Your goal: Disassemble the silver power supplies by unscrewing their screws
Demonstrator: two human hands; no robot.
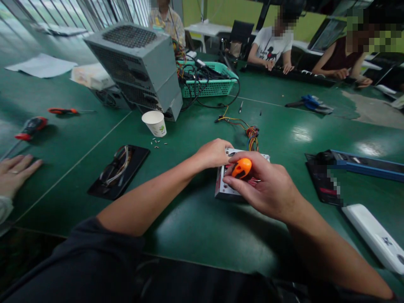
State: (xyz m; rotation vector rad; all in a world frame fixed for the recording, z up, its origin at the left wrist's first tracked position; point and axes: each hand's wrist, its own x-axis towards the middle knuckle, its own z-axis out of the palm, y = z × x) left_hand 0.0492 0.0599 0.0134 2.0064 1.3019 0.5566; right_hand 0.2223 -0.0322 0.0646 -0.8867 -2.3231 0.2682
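My right hand [273,187] is closed around the orange handle of a screwdriver [242,168], which points down over an opened metal power supply unit [221,189]. The screwdriver's tip is hidden behind the hand and handle. On the unit's far left side, my left hand [213,152] grips the edge, with its fingertips partly out of sight. Red parts show inside the box. A bundle of coloured wires [251,134] runs out of its back onto the green table [189,227].
Left stand a paper cup [154,124] by small screws [157,143], a black tray with glasses [118,172], stacked power supplies [139,63] and two screwdrivers [31,128]. A co-worker's hand [15,172] rests far left. A green basket [208,86] and pliers [311,103] lie beyond; a white device [374,235] right.
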